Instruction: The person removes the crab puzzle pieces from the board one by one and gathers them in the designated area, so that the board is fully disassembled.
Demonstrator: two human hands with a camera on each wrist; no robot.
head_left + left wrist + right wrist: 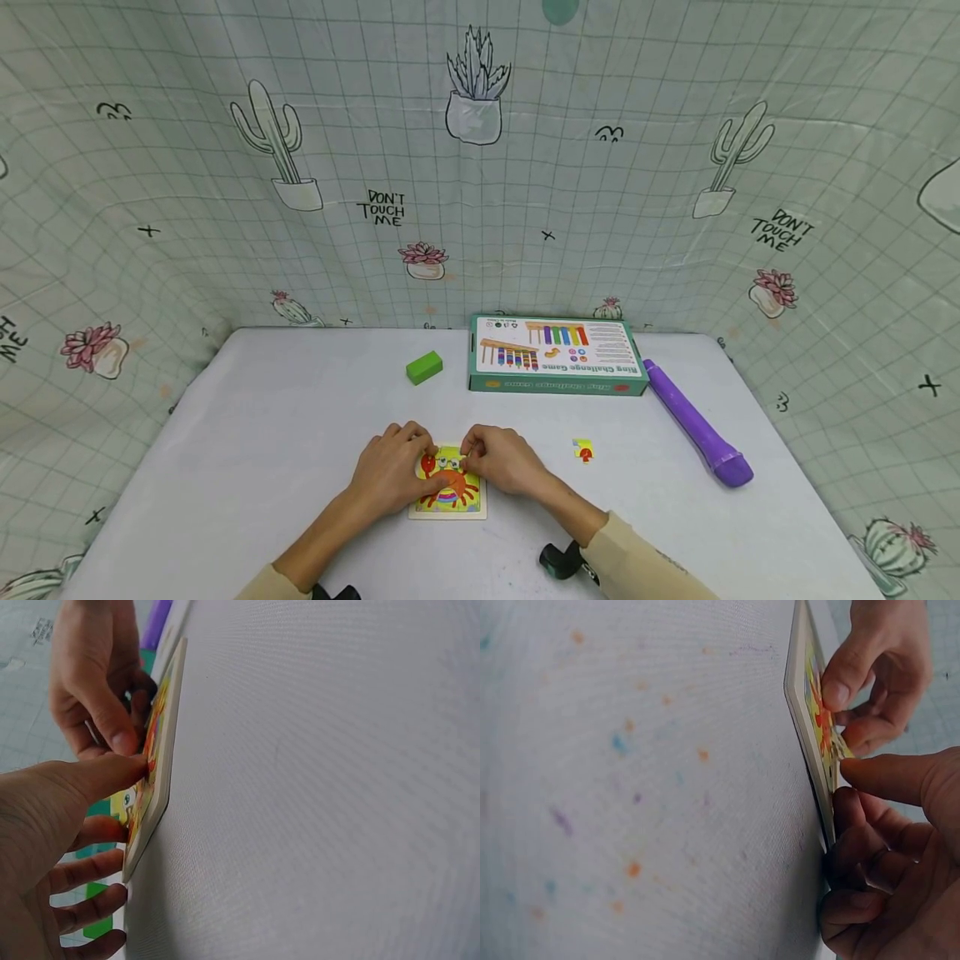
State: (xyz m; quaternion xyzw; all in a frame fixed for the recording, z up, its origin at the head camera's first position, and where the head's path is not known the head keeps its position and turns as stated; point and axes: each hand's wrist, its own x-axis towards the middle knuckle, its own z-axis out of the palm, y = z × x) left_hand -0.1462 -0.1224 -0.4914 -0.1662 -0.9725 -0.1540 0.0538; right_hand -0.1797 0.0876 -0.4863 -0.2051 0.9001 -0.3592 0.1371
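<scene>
A square crab jigsaw puzzle [450,492] in a pale wooden tray [447,515] lies flat on the table. My left hand [390,471] holds it from the left, thumb on the orange crab body and index finger near the top edge. From the right, my right hand [504,460] pinches at the puzzle's upper right, its other fingers curled by the edge. A yellow puzzle piece [844,746] stands tilted up from the picture, touching the right thumb's tip. Fingers partly hide the upper pieces. One loose red-and-yellow piece [583,451] lies to the right.
A green block [424,367] sits behind the puzzle. Farther back is a Ring Challenge Game box [558,357], with a purple microphone-shaped toy [697,425] slanting along the right side. A black object [561,562] shows beside the right sleeve. Patterned cloth hangs around the table.
</scene>
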